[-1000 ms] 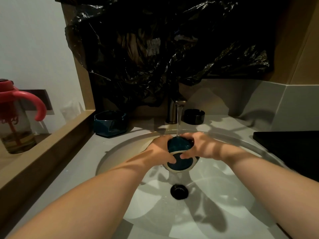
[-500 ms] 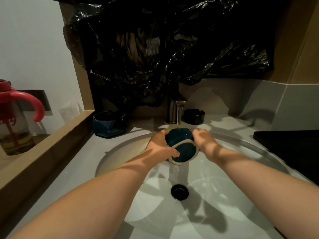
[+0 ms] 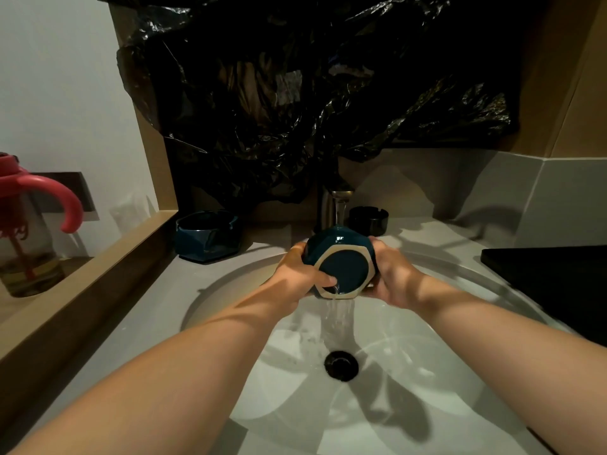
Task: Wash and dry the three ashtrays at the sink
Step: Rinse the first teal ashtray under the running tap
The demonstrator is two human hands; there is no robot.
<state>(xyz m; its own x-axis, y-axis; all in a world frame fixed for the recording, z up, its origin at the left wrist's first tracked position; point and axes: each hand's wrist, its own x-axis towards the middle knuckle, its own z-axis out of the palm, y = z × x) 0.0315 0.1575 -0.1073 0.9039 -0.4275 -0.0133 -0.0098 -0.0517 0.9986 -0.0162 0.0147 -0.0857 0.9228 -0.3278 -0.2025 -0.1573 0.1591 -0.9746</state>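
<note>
A dark teal ashtray (image 3: 341, 257) with a pale hexagonal foot ring is held on edge under the running tap (image 3: 340, 198), its underside facing me. My left hand (image 3: 300, 269) grips its left side, thumb lying across the base. My right hand (image 3: 392, 277) grips its right side. Water runs off the ashtray's lower edge into the white basin (image 3: 427, 372). A second teal ashtray (image 3: 207, 236) stands on the counter at the back left. A small black ashtray (image 3: 368, 218) sits to the right of the tap.
The black drain (image 3: 341, 364) lies below the hands. A black plastic sheet (image 3: 295, 93) hangs over the wall behind the tap. A bottle with a red handle (image 3: 29, 231) stands on the wooden ledge at left. A black slab (image 3: 551, 284) lies on the counter at right.
Both hands have raised the teal ashtray closer to the spout and tipped it upright, so its base now faces me squarely. Water now spills from its lower edge.
</note>
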